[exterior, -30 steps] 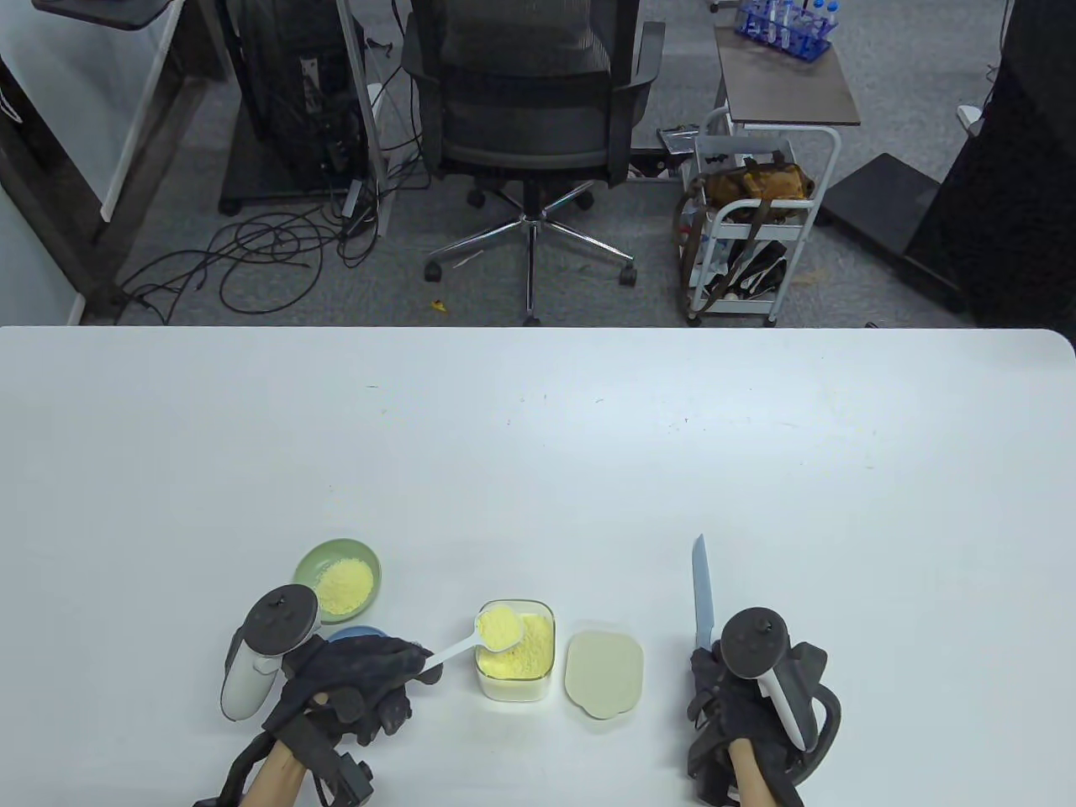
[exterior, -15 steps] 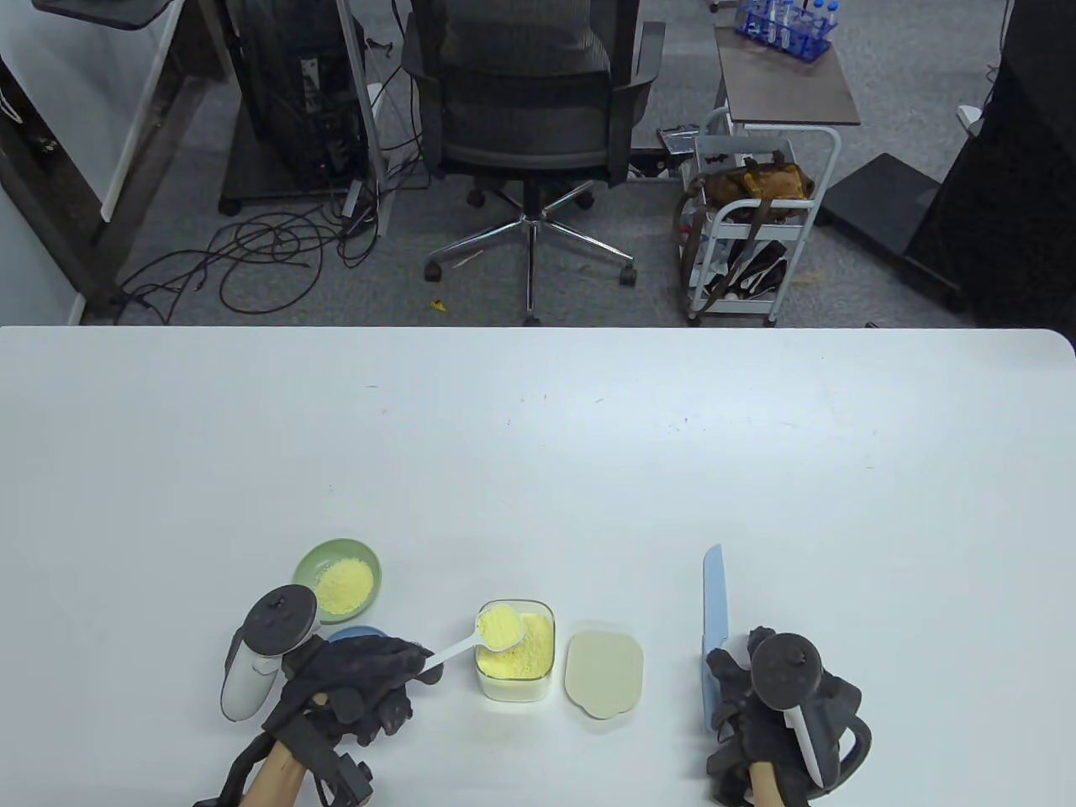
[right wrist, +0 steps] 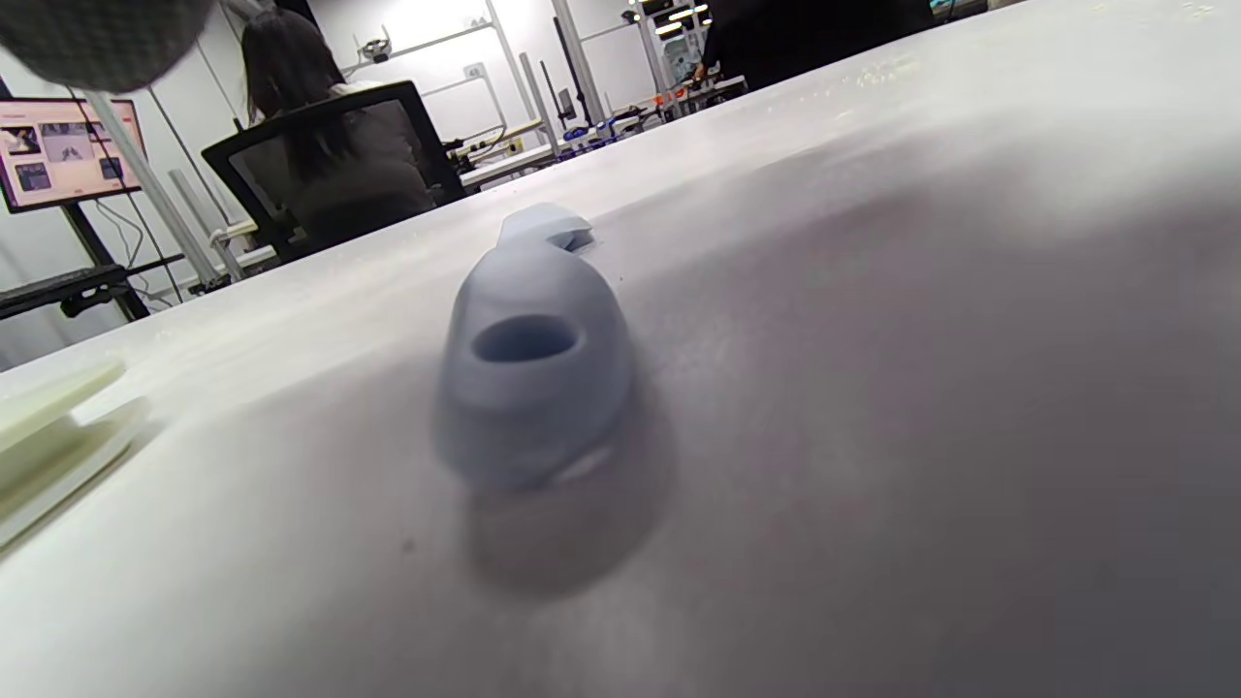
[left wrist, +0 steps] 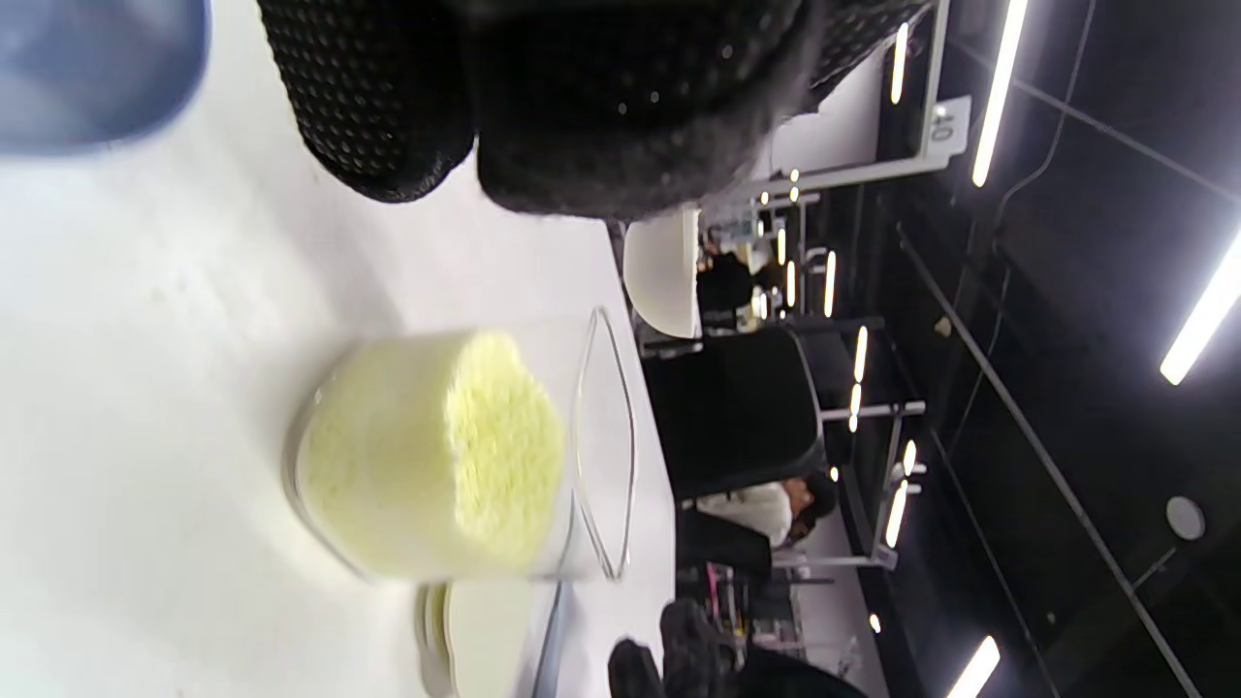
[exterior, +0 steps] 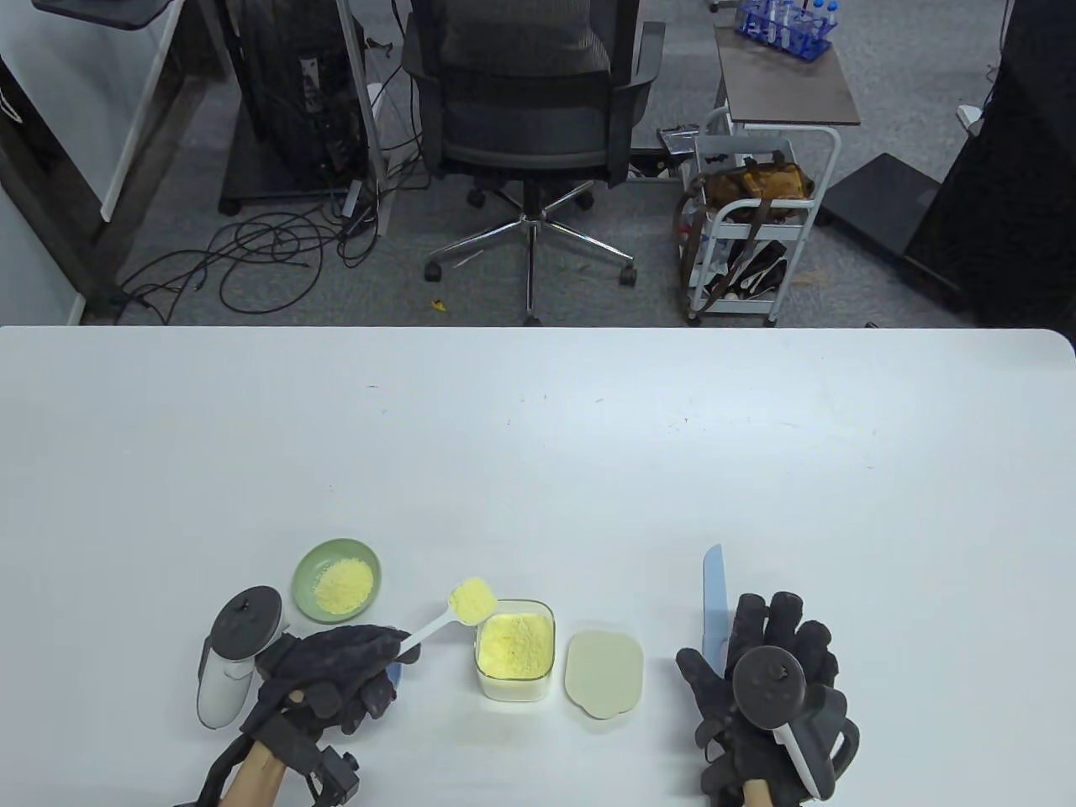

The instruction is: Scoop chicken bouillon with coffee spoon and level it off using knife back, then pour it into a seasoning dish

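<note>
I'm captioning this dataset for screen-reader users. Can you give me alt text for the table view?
A gloved left hand holds a white spoon of yellow bouillon between a green dish and an open clear container. The right hand lies flat beside a blue knife on the white table; a beige lid lies by the container.

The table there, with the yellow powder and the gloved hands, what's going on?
A person is measuring out chicken bouillon. The left hand holds a white coffee spoon with a spoonful of powder, poised between the clear container of bouillon and the green seasoning dish, which already has some powder in it. The right hand lies open and flat on the table, with the blue knife lying beside it, not gripped. The container's lid sits to its right.
</note>
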The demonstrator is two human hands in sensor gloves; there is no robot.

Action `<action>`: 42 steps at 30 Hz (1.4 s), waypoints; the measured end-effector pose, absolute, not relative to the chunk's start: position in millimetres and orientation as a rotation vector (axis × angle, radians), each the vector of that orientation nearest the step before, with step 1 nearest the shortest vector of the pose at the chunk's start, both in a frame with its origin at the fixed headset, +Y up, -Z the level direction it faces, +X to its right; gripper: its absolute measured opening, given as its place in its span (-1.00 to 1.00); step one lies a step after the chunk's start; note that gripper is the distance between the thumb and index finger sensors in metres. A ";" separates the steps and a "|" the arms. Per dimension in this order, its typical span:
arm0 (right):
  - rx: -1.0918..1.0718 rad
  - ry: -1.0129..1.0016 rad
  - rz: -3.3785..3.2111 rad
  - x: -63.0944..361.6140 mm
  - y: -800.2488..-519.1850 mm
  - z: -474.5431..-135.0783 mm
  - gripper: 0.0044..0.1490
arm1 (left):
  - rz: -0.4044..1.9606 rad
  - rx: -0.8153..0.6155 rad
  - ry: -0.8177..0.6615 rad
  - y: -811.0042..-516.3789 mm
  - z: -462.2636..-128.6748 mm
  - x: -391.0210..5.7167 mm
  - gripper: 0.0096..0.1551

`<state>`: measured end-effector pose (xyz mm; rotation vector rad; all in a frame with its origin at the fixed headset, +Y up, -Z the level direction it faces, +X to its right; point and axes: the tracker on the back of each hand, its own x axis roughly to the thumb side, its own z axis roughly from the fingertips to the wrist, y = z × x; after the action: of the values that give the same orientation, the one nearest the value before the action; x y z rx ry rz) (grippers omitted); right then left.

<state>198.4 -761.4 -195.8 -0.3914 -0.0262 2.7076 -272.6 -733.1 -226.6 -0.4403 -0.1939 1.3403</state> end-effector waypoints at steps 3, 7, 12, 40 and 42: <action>-0.381 -0.009 2.701 196.2 -763.0 -198.6 0.13 | 1.310 -0.379 -0.141 -728.7 -223.4 -293.3 -0.49; -0.368 0.011 2.692 193.5 -764.8 -202.4 0.12 | 1.232 -0.337 -0.079 -724.7 -212.2 -321.8 -0.48; -0.352 0.013 2.690 190.1 -764.7 -205.7 0.11 | 1.196 -0.340 -0.002 -734.6 -199.8 -350.2 -0.48; -0.347 -0.009 2.676 188.8 -759.9 -204.4 0.09 | 0.962 -0.269 0.041 -735.9 -183.9 -367.3 -0.48; -0.348 -0.010 2.672 189.2 -759.8 -204.3 0.09 | 0.966 -0.255 0.028 -732.8 -185.3 -363.3 -0.49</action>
<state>189.2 -759.8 -204.3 -0.3479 -0.0098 2.6722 -363.3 -732.8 -185.3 -0.2551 0.0278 0.9657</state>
